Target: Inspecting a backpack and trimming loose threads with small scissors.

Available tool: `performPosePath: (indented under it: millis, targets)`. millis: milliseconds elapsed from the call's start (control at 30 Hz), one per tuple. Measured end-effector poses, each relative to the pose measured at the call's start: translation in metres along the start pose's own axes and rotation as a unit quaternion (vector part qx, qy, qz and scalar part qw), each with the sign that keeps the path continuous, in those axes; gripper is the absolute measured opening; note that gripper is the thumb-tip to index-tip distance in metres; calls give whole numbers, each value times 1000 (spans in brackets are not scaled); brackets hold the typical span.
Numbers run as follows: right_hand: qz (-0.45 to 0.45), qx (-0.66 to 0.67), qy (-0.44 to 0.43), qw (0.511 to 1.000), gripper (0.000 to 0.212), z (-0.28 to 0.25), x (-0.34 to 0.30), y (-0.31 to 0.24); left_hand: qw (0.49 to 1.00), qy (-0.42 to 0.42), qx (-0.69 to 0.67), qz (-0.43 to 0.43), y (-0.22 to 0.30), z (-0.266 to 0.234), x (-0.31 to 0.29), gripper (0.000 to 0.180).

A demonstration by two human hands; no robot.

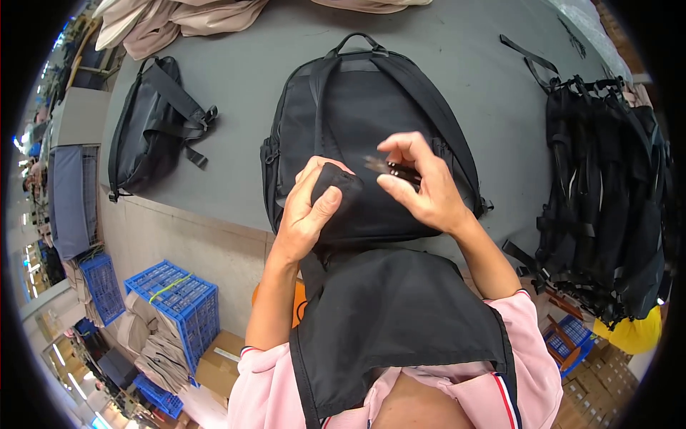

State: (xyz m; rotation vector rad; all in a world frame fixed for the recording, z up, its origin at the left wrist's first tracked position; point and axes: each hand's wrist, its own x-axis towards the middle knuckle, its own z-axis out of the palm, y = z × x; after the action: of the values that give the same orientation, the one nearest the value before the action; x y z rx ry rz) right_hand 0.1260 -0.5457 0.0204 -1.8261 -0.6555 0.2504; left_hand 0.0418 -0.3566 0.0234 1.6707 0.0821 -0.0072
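A black backpack (389, 93) lies on the grey table in front of me, its shoulder straps facing up and its top handle pointing away. My left hand (304, 211) is closed around a folded piece of black fabric (339, 187) over the pack's lower left part. One shoulder strap (321, 107) runs down toward that hand; where it joins the fabric is hidden. Close by on the right, my right hand (427, 187) grips small thread snips (401, 171) between thumb and fingers. Their blades point at the fabric, blurred by motion, and appear apart from it.
A smaller black bag (153, 129) with straps lies at the table's left. Many black straps or bags (600, 193) hang in a bundle on the right. Beige fabric pieces (214, 18) lie at the far edge. Blue crates (179, 293) stand on the floor to the left.
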Motion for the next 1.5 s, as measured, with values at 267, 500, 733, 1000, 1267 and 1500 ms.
performPosePath:
  millis: [267,500,733,1000,1267,1500]
  targets:
    - [-126,-68,-39,989,17,-4,7,-1,1000,-16,-13,-11,3,0,-1,34]
    - [-134,-112,-44,984,21,-3,4,1,999,-9,-36,-21,-1,1,-3,33]
    - [-109,-21,-8,994,19,6,3,1,999,-2,-41,-19,-2,2,-3,33]
    - [-84,0,-4,996,16,10,1,5,996,-9,-88,-31,-6,1,-2,33]
    - [-63,4,152,986,27,8,-7,1,954,22,261,146,-1,-6,66,40]
    - [-22,-16,-24,999,20,37,-2,3,990,-135,34,-8,-62,-11,106,51]
